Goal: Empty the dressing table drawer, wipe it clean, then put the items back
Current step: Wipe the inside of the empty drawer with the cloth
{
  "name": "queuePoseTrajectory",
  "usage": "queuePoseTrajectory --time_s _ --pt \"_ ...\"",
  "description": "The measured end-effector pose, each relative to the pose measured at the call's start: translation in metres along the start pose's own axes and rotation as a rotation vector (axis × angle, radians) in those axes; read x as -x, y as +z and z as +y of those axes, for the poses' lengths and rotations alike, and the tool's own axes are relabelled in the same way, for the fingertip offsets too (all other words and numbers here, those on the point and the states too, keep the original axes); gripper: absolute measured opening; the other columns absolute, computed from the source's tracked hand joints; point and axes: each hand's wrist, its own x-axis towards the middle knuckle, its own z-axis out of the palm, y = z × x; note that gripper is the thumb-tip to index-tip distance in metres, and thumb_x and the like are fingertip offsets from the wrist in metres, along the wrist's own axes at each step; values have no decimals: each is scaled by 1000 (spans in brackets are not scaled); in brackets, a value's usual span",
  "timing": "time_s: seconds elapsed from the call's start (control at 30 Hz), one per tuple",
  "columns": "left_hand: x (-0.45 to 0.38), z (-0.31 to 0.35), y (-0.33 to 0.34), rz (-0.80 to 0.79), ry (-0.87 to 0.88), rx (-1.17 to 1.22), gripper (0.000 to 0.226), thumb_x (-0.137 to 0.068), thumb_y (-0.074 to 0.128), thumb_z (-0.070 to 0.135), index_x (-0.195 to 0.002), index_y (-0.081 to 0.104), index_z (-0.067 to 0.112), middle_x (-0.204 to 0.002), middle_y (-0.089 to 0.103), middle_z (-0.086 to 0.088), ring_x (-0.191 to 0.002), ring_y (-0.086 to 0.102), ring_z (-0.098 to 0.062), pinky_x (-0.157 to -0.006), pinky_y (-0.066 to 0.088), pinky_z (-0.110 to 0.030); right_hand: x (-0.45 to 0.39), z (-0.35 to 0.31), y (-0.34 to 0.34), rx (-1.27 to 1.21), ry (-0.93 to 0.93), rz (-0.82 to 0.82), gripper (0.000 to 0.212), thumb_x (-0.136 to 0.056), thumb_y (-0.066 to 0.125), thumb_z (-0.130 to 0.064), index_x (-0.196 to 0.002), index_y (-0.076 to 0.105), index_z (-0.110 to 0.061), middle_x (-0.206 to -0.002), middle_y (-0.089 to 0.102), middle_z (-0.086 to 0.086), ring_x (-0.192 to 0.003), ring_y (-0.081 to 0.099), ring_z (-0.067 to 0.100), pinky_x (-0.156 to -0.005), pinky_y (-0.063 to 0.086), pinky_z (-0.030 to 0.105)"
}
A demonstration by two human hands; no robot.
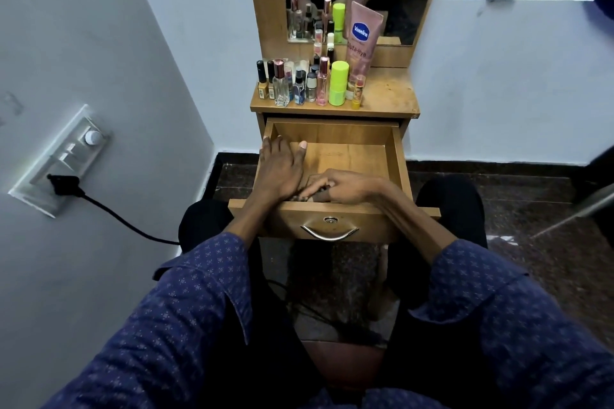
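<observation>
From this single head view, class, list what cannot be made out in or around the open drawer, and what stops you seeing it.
- Head view: the small dark things at the drawer's front, covered by the left hand and right hand.
- Head view: whether the right hand grips anything; its fingers curl out of sight.
- Head view: labels on the small bottles, too small.
- Head view: the dressing table's lower part, hidden behind the drawer front and arms.

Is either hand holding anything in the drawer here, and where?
Left hand lies flat, holding nothing. Right hand curls over something small and dark at the drawer front; what it is cannot be told.
</observation>
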Motion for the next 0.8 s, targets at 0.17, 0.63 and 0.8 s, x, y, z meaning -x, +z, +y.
queuePoseTrajectory --time_s 0.17,0.63,0.8 --pt "8 8 -13 17 -20 168 88 -101 12 69 -147 46 2 -156 43 -22 -153 29 -37 -128 19 -53 -28 -27 -1 169 14 -51 18 -99 61 -7 -90 75 -14 -88 72 1 -70 58 3 -67 44 20" --pt "18 -8 -33 -36 -55 348 82 -103 19 72 -164 25 16 -168 31 -11 -155 31 -29 -127 26 -52 -4 4 -34 61 -72 78 27 -99 63 -6 -121 75 -17 -119 73 -1 -109 67 17 -93 55 30" --pt "21 0 -36 -10 -90 396 76 -108 19 65 -166 22 16 -172 27 -9 -157 27 -26 -129 19 -44 -21 7 -36 79 -91 567 33 -98 63 -7 -128 69 -18 -128 63 4 -117 59 19 -97 53 35"
